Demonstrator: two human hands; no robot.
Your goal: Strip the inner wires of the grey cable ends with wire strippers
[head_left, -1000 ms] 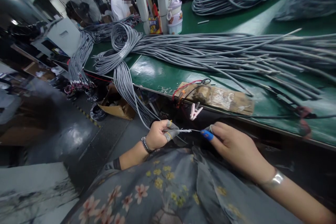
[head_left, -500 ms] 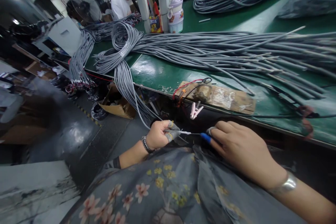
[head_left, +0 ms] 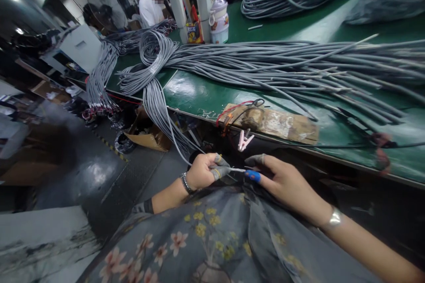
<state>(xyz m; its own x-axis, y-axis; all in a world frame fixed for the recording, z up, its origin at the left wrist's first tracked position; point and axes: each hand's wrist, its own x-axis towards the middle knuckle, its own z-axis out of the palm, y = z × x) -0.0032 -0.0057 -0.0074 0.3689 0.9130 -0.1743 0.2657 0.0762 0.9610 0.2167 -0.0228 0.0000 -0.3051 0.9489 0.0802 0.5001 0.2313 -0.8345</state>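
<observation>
My left hand point(head_left: 203, 171), with grey finger covers on thumb and forefinger, pinches a grey cable close to its end. A pale stripped length of the cable point(head_left: 237, 170) sticks out to the right of those fingertips. My right hand point(head_left: 285, 182) is at that tip, its blue-wrapped thumb touching or almost touching it. Its grey-covered forefinger stands a little above and apart from the thumb. Behind my left hand the cable runs up to a hanging bundle of grey cables point(head_left: 156, 101) at the green table's edge.
Many grey cables point(head_left: 232, 59) lie along the green table point(head_left: 195, 93). A wooden board point(head_left: 282, 126) with a pink clip point(head_left: 245, 140) sits at its front edge. A lidded cup point(head_left: 219, 21) stands behind. A person point(head_left: 151, 6) sits beyond, near a fan point(head_left: 105, 5).
My right hand has moved left, closer to my left hand, and its thumb and forefinger have spread. The thin strand between the hands no longer shows. My left hand keeps its pinch.
</observation>
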